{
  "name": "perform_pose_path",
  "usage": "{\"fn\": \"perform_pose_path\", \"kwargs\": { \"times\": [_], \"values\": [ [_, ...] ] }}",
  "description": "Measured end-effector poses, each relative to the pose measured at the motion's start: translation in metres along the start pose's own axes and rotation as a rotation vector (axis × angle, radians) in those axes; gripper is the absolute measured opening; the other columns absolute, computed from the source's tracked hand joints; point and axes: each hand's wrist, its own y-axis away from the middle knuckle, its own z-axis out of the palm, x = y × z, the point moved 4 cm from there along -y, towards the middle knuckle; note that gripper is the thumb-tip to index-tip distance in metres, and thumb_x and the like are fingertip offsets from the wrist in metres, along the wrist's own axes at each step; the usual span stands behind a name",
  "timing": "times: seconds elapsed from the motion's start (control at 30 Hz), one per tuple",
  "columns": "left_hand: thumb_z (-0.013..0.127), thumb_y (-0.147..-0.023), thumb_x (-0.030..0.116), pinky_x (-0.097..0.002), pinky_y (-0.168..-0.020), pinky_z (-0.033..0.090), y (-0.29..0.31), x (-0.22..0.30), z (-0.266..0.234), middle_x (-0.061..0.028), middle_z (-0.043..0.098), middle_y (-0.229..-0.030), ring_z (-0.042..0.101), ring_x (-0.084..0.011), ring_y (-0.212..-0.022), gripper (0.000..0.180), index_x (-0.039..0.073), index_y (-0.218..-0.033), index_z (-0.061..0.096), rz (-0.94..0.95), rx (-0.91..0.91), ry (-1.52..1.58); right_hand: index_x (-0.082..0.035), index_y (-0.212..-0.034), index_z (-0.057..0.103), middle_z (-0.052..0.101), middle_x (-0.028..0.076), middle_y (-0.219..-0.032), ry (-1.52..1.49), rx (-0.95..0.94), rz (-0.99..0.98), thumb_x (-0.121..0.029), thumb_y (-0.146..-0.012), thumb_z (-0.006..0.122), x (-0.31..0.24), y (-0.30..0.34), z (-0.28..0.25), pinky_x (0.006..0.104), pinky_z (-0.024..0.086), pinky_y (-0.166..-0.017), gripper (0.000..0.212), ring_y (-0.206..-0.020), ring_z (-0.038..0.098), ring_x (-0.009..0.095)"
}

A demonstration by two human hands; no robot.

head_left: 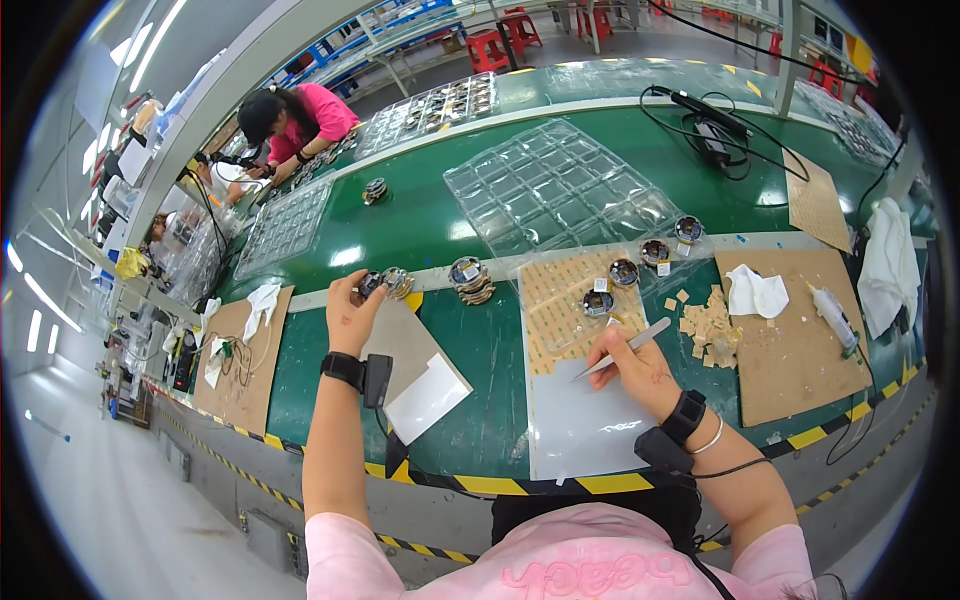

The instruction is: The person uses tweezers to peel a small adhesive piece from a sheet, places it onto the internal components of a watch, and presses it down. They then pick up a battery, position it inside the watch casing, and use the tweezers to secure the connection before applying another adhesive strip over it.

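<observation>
Right hand (640, 365) grip pinched shut on tweezers (620, 349); left hand (350, 305) closed on round part (371, 285) — tips to be kept low, part held steady above the tabletop (480, 350).

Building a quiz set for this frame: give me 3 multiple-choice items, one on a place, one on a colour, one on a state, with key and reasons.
1. Where does the glue bottle lie?
A. on the brown board at the right
B. on the clear tray
C. on the floor

2. What colour is the table mat?
A. red
B. green
C. white

3. What is the right hand doing?
A. resting flat and empty
B. holding tweezers
C. gripping a white cloth

Answers:
1 A: the bottle rests on the brown board, near its right edge.
2 B: the mat is green between the boards and trays.
3 B: the fingers pinch pale tweezers, tip pointing down-left over the grey sheet; the left hand holds a small round part.
</observation>
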Motion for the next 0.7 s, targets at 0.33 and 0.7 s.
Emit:
{"fn": "perform_pose_path", "kwargs": {
  "times": [0.33,0.7],
  "values": [
    [0.076,-0.073,0.021,-0.0278,-0.071,0.048,-0.020,-0.017,0.026,-0.0091,0.056,-0.100,0.057,-0.0165,-0.078,0.044,0.002,-0.110,0.063,-0.036,-0.039,0.036,0.000,-0.083,0.057,0.059,0.008,-0.077,-0.008,0.007,0.031,-0.045,-0.098,0.042,-0.002,-0.002,-0.001,0.0240,0.052,-0.057,0.050,-0.064,0.061,0.014],
    [0.078,-0.068,0.022,-0.0325,-0.081,0.048,-0.017,-0.018,0.031,-0.0121,0.059,-0.104,0.060,-0.0233,-0.091,0.048,0.003,-0.109,0.063,-0.033,-0.080,-0.063,0.000,-0.078,0.058,0.055,0.006,-0.075,-0.014,0.002,0.029,-0.041,-0.098,0.042,-0.003,-0.002,0.000,0.0234,0.050,-0.058,0.049,-0.061,0.059,0.013]
  ]
}}
